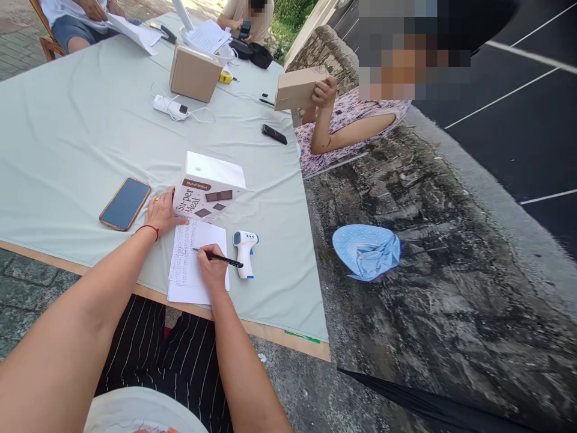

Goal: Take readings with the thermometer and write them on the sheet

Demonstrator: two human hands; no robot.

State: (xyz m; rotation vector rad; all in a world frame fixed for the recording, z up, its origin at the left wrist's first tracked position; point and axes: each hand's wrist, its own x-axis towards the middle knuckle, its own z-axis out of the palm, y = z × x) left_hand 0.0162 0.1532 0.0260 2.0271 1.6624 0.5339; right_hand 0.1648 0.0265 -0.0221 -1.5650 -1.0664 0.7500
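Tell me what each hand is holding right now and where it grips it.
The right hand holds a black pen near its tip end. The left hand rests against the white box, holding nothing.

Bare forearms; the left hand (162, 211) wears a gold ring and a red string bracelet; black pinstriped trousers at bottom centre.

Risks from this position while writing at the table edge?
1. The paper sheets overhang the table's near edge; pressure from the right hand with the pen might crease or slide them.
2. The infrared thermometer lies just beside that hand; a nudge may knock it off.
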